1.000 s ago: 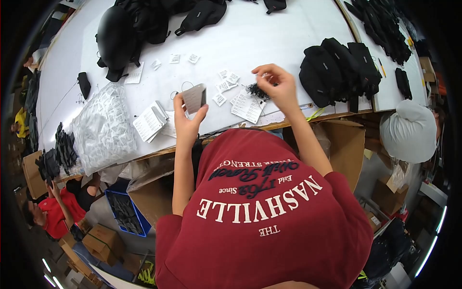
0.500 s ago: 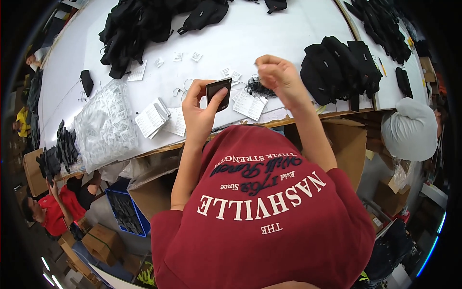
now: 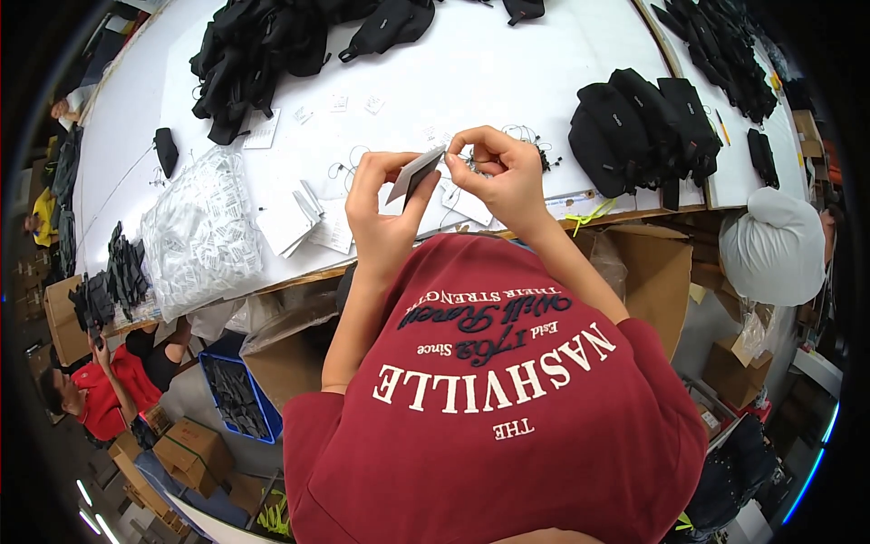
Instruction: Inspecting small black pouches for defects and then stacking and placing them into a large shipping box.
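Note:
My left hand (image 3: 379, 213) grips a small dark hang tag (image 3: 412, 178) with a pale edge, fingers on one side and thumb on the other. The tag is tilted so that its edge shows. My right hand (image 3: 507, 186) is closed in a pinch at the tag's upper right corner; whatever lies between its fingertips is too small to make out. Thin black strings (image 3: 544, 150) lie on the table behind my right hand, partly hidden by it. Beside my left hand, a stack of white printed cards (image 3: 294, 222) rests near the table's front edge.
A clear bag of small white labels (image 3: 201, 231) sits at the table's left front. Black pouches (image 3: 625, 131) stand grouped at the right, and a large black heap (image 3: 258, 63) lies at the back left. Cardboard (image 3: 654, 272) stands below the front edge. A person in red (image 3: 118, 399) is at the left.
My right hand has come down and left to the tag's corner. In my left hand the tag has turned, from its dark face showing to lying more edge-on.

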Tool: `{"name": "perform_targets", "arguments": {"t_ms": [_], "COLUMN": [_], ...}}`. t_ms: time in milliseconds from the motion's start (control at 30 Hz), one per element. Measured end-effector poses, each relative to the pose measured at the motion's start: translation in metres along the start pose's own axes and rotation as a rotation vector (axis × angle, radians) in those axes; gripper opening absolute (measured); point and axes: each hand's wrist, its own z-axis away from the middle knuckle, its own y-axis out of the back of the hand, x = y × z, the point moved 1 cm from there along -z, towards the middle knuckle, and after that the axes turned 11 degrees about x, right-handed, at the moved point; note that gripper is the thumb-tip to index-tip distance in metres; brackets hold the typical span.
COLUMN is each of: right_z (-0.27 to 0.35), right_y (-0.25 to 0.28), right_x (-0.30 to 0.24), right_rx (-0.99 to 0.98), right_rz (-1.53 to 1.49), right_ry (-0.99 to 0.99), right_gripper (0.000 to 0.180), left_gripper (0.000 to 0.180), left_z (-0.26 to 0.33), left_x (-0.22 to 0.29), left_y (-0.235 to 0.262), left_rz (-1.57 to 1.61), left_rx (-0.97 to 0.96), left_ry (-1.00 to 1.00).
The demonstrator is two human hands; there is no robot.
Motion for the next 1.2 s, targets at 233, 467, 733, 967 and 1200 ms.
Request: {"name": "perform_targets", "arguments": {"t_ms": [233, 467, 733, 967, 1200], "right_z": [0.003, 0.004, 0.002, 0.001, -0.001], "right_y": [-0.002, -0.001, -0.001, 0.001, 0.007], "right_x": [-0.002, -0.001, 0.0, 0.0, 0.003], "right_rx": [0.096, 0.075, 0.084, 0.061, -0.273], "right_rz": [0.068, 0.043, 0.071, -0.027, 0.072], "right_ry": [0.241, 0.215, 0.23, 0.093, -0.001], "right_gripper": [0.011, 0.011, 0.012, 0.011, 0.01], "left_gripper": [0.02, 0.018, 0.017, 0.019, 0.011], "left_z": [0.004, 0.009, 0.006, 0.003, 0.006], "left_x": [-0.007, -0.012, -0.008, -0.006, -0.031], "left_y": [0.001, 0.002, 0.0, 0.005, 0.012], "left_rz": [0.063, 0.326, 0.287, 0.131, 0.445], "left_rx": [-0.014, -0.045, -0.022, -0.051, -0.409], "left_ry": [0.027, 0.364, 0.295, 0.018, 0.56]}}
